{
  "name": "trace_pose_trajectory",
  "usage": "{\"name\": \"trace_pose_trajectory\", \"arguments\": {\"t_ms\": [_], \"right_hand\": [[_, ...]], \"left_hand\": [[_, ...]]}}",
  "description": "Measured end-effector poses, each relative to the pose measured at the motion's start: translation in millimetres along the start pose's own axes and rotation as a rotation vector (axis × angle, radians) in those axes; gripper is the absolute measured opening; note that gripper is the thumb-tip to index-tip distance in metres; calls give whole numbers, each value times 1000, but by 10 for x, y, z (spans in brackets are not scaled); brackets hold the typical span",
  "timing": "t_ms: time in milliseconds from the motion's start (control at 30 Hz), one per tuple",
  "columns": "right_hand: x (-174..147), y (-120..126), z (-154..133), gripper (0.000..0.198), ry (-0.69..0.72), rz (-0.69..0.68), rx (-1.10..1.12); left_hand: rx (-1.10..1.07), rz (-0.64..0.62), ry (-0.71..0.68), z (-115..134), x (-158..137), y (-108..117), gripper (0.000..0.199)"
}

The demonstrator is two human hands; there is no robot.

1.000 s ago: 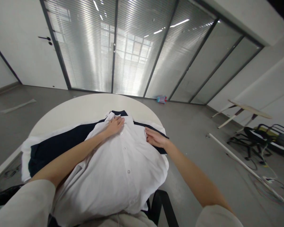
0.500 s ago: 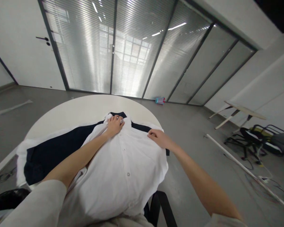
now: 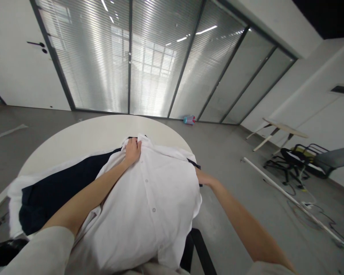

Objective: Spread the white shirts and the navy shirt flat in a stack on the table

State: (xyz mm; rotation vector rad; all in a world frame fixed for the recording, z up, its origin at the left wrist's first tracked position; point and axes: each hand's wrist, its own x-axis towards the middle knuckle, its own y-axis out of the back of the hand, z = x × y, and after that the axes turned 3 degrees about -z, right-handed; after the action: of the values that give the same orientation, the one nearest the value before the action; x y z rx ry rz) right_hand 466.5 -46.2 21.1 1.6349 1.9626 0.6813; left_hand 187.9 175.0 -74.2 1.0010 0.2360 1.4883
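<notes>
A white button-up shirt (image 3: pixel 157 191) lies front up over the near part of a round white table (image 3: pixel 109 130) and hangs toward my lap. Under it, a dark navy garment (image 3: pixel 63 179) shows at the left, with a narrow strip out at the right edge. At the shirt's collar, my left hand (image 3: pixel 132 151) is closed on the cloth, fingers bent and thumb beside the placket. My right hand (image 3: pixel 203 177) is at the shirt's right side edge, its fingers hidden beneath the white fabric.
A black chair armrest (image 3: pixel 199 248) stands close below the shirt. Farther right are a white pole (image 3: pixel 286 194) on the floor, cables, an office chair (image 3: pixel 309 160) and a light-topped table (image 3: pixel 285 128). A small blue-pink bin (image 3: pixel 189 120) is by the glass partition.
My right hand has gone from the shirt's shoulder edge outward and under its right side. The white cloth now covers most of the navy strip there. My left hand stays at the collar.
</notes>
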Motion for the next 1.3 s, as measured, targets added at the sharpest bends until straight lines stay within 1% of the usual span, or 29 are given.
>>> {"name": "trace_pose_trajectory", "arguments": {"t_ms": [67,100,200,267,333,400,467,500,600,667,700,733,800,900,933,1000,1033,1100,1133,1167,1200,1267,1300], "right_hand": [[-194,-107,80,71,-3,-21,47],[-272,-144,75,68,-10,-59,95],[-408,-207,-29,56,-27,-190,216],[-445,-225,-109,53,-25,-230,261],[-481,-199,-180,51,-12,-245,250],[-541,-89,-257,47,-19,-235,157],[-622,122,-363,41,-71,-167,-56],[-662,256,-428,37,-117,-95,-210],[-715,676,-627,27,-286,200,-719],[-657,893,-673,27,-350,353,-944],[-599,966,-642,29,-363,398,-1000],[-528,1012,-567,30,-372,418,-1024],[-373,1018,-287,31,-424,397,-1005],[-235,844,330,25,-557,276,-847],[-237,757,539,25,-565,242,-745],[-315,582,902,23,-528,171,-587],[-385,506,1049,24,-466,140,-466],[-561,387,1280,28,-353,103,-273],[-653,340,1371,29,-307,100,-174],[-738,296,1451,30,-282,99,-81],[-812,250,1524,33,-279,99,4],[-904,135,1651,45,-267,98,216],[-919,64,1705,51,-263,105,303]], "left_hand": [[20,-3,-15,5,-6,-2,17],[27,-3,-22,5,-9,-4,17],[38,-4,-23,2,-16,-8,18],[42,-8,-22,-1,-18,-7,20],[51,-15,-24,-1,-17,-4,21],[61,-26,-13,4,-13,2,21],[70,-36,1,12,-9,8,21],[77,-39,2,16,-9,10,21],[109,-42,-20,30,-13,17,23],[142,-36,-29,46,-23,22,25],[161,-32,-27,57,-30,24,27],[181,-32,-23,71,-39,27,28],[231,-42,-29,104,-58,33,29],[304,-80,-69,156,-76,49,30],[318,-93,-76,173,-74,59,30],[318,-96,-71,219,-62,85,28],[306,-83,-78,257,-55,100,28],[256,-45,-146,387,-57,126,32],[216,-50,-212,487,-74,130,34],[167,-93,-297,614,-107,124,34],[109,-179,-389,764,-158,106,31],[-24,-429,-535,1113,-316,32,22],[-87,-556,-573,1297,-417,-21,23]]}}
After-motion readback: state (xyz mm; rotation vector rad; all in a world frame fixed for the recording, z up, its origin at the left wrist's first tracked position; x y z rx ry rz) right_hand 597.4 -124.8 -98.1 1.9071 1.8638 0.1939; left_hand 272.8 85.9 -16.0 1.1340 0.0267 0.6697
